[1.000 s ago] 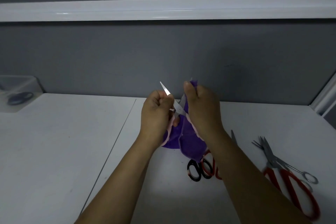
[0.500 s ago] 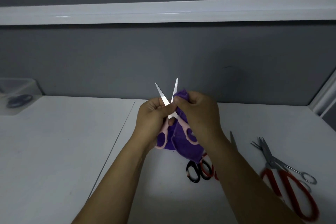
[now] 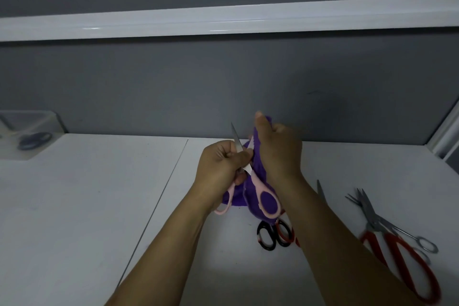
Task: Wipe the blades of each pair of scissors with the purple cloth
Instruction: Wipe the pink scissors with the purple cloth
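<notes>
At the far left, a clear plastic box (image 3: pixel 29 132) holds a dark-handled pair of scissors (image 3: pixel 34 140). On the white table (image 3: pixel 74 206), the left hand (image 3: pixel 223 166) is clenched around the pink-handled scissors (image 3: pixel 260 189), held in the air at the middle with one bare blade pointing up. The right hand (image 3: pixel 278 149) pinches the purple cloth (image 3: pixel 249 191) around the other blade. The step in hand looks like wiping that wrapped blade. The next move probably calls for drawing the cloth off the tip, then covering the bare blade. Further right lie black-and-red scissors (image 3: pixel 273 233), all-metal scissors (image 3: pixel 397 228) and large red-handled scissors (image 3: pixel 402 256), apparently waiting. No brand, label or writing is legible.
</notes>
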